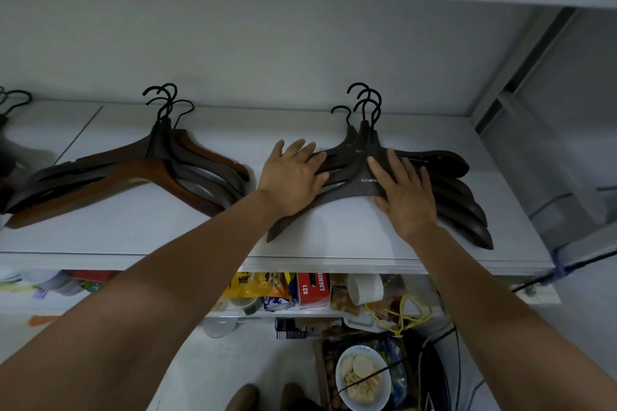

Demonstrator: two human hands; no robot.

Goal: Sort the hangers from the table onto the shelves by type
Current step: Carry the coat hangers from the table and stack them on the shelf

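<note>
Spanning my whole view, the white shelf (pixel 133 243) carries the stack of dark hangers (pixel 444 177), which serves as my reference for everything else. That stack lies flat on the shelf, with its black hooks pointing toward the back wall and its arms fanned out toward me. The top hanger has small pale lettering printed near its middle.

Well to the left of the stack lies a mixed pile of brown and dark wooden hangers (pixel 133 173), also on the shelf, with its hooks pointing the same way. Farther left again, at the frame edge, part of another hanger pile (pixel 6 143) shows.

My left hand (pixel 293 173) lies flat on the stack's left arms, fingers straight and spread, gripping nothing. My right hand (pixel 404 197) rests the same way just right of the stack's middle, palm down, fingertips reaching the printed hanger.

Below the stack, on lower levels, sit a bowl of food (pixel 362 377), a red box (pixel 312 289), a yellow packet (pixel 247 285), a white cup (pixel 365 289) on its side and a yellow cord (pixel 410 314).
</note>
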